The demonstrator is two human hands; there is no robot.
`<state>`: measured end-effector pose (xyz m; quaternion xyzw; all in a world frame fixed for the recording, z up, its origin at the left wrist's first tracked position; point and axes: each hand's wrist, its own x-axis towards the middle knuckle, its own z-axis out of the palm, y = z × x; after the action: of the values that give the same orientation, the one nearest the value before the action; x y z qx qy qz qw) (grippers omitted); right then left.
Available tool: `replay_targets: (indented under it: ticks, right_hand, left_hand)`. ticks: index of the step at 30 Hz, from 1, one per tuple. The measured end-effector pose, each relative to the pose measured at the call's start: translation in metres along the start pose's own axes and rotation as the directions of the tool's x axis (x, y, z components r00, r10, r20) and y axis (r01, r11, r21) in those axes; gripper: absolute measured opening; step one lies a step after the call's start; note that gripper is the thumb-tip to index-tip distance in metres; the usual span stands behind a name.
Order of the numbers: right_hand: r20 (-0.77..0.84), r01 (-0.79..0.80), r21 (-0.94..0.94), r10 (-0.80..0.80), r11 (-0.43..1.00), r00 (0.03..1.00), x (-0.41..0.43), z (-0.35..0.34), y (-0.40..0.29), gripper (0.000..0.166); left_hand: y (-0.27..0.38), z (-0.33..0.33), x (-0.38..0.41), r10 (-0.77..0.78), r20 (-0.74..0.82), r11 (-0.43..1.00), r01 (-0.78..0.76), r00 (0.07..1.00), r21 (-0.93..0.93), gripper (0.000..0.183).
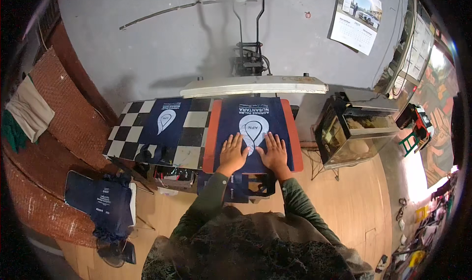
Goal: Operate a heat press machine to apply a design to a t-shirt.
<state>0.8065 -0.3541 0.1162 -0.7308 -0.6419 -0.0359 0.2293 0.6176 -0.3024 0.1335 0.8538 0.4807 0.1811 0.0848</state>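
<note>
A navy tote bag (230, 114) with a white printed emblem and lettering lies flat on the orange-red pad (211, 151) of a heat press. Flat on its lower half rests my left hand (233, 154), fingers spread. My right hand (273, 152) presses on the same bag to the right of the emblem, its fingers also apart. Neither hand grips anything. Beyond them the raised upper platen (254, 85) of the press stands over the pad's far edge. The bag's handles (271, 186) hang off the near edge of the pad.
Left of the press, a second printed navy bag (153, 127) lies on a black-and-white checkered table (191, 156). More navy bags (110, 206) are piled on a chair at lower left. A glass tank (354, 145) stands to the right. Behind is a grey wall (147, 51) with a calendar (356, 19).
</note>
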Motion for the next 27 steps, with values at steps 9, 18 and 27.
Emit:
replay_targets:
  ticks: [9, 18, 27]
  right_hand:
    - [0.004, -0.124, -0.116, 0.125, 0.985, 0.992, -0.009, -0.030, 0.043, 0.074]
    - [-0.061, -0.023, -0.151, 0.014, 0.988, 0.998, 0.020, 0.014, -0.011, 0.072]
    - [0.165, 0.102, 0.045, -0.108, 0.994, 0.980, 0.058, 0.034, -0.069, 0.066]
  left_hand:
    - [-0.054, -0.014, 0.006, -0.136, -0.078, 0.985, 0.143, 0.988, 0.093, 0.067]
    - [-0.051, -0.003, 0.010, -0.104, -0.146, 0.977, 0.128, 0.984, 0.168, 0.067]
    - [-0.055, -0.007, 0.008, -0.130, -0.140, 0.978, 0.150, 0.982, 0.145, 0.066]
